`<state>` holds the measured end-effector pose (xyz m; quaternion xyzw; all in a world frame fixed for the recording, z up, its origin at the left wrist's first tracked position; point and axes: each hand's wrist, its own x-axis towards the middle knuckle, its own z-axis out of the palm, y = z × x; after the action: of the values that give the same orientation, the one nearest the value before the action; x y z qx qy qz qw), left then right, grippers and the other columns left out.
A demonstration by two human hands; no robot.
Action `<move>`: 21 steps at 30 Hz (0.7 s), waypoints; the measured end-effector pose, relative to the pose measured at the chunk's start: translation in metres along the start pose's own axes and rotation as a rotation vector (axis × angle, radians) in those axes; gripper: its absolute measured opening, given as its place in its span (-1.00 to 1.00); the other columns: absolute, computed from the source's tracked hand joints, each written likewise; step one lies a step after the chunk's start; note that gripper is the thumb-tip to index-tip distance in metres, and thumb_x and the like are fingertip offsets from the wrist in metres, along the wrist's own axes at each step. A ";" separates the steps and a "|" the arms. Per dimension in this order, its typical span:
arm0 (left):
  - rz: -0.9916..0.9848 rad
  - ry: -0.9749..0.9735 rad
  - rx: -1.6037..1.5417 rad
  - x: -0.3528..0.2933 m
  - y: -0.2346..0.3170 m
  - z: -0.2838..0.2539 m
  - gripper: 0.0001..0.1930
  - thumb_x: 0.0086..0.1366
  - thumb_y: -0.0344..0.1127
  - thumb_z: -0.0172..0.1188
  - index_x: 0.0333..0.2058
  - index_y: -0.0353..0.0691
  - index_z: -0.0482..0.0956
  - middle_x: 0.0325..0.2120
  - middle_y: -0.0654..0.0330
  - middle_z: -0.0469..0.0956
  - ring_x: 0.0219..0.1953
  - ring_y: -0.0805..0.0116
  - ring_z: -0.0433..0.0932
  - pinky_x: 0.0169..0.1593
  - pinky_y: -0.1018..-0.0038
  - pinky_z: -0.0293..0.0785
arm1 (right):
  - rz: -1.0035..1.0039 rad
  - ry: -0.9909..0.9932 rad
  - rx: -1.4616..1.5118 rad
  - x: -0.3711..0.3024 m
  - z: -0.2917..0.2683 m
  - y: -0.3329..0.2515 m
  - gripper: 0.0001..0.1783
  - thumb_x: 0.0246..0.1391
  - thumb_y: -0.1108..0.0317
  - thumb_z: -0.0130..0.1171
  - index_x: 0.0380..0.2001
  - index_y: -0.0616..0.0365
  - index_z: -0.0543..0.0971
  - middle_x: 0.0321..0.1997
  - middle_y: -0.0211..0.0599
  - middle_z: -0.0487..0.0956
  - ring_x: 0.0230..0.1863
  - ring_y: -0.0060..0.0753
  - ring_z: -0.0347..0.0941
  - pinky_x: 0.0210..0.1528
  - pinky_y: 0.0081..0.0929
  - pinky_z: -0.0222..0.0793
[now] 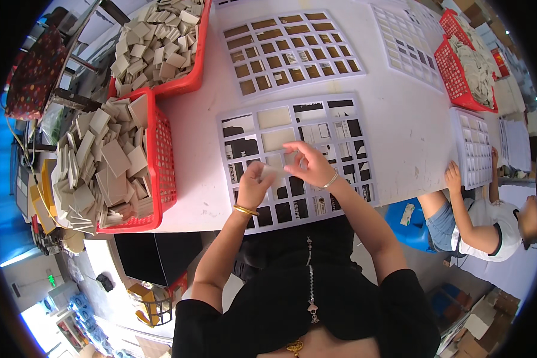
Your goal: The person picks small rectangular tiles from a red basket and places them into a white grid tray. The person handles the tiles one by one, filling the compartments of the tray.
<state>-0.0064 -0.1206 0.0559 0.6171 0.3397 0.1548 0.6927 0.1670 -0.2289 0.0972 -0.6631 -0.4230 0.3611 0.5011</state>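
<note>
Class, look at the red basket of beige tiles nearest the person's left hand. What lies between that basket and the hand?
In the head view, only bare white table and the grid board's left edge lie between the red basket and the left hand.

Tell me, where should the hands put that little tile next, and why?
Probably lower the beige tile, held between the left hand and right hand, into an open cell of the white grid frame just beneath. Only a few upper cells hold beige tiles; many cells around the hands show dark and look unfilled.
</note>
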 end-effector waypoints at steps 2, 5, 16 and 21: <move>-0.090 -0.083 -0.142 -0.003 0.006 0.008 -0.80 0.17 -0.45 0.21 -0.24 -0.27 0.43 -0.42 0.32 0.46 -0.46 0.64 0.38 -0.39 0.65 0.33 | -0.172 -0.134 -0.126 -0.003 0.006 0.005 -0.52 -0.10 0.49 0.26 -0.03 0.03 0.49 -0.21 -0.35 0.52 -0.35 -0.47 0.44 -0.37 -0.55 0.37; -0.060 -0.056 -0.230 -0.009 0.013 0.019 -0.69 0.12 -0.51 0.11 -0.13 -0.21 0.37 -0.33 0.29 0.37 -0.47 0.62 0.31 -0.43 0.67 0.26 | -0.191 -0.128 -0.176 -0.013 0.007 -0.012 -0.49 -0.08 0.51 0.21 0.03 0.04 0.45 -0.24 -0.28 0.52 -0.35 -0.41 0.45 -0.31 -0.51 0.41; 0.009 -0.015 -0.139 -0.017 -0.006 -0.005 -0.72 0.04 -0.52 0.18 -0.21 -0.24 0.43 -0.43 0.32 0.43 -0.41 0.53 0.41 -0.34 0.62 0.34 | -0.001 0.020 -0.187 -0.045 -0.012 0.027 -0.79 -0.02 0.40 0.22 -0.28 0.16 0.48 -0.45 -0.37 0.53 -0.43 -0.54 0.47 -0.35 -0.56 0.38; 0.083 0.080 0.393 -0.023 -0.003 -0.003 -0.83 0.05 -0.42 0.27 -0.36 -0.25 0.51 -0.58 0.29 0.44 -0.59 0.55 0.37 -0.47 0.59 0.32 | 0.076 -0.058 -0.153 -0.051 -0.004 0.035 -0.82 -0.02 0.40 0.20 -0.32 0.17 0.48 -0.49 -0.37 0.53 -0.45 -0.52 0.47 -0.38 -0.53 0.38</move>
<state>-0.0252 -0.1335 0.0592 0.7474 0.3647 0.1382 0.5378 0.1579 -0.2819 0.0669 -0.7043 -0.4382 0.3653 0.4225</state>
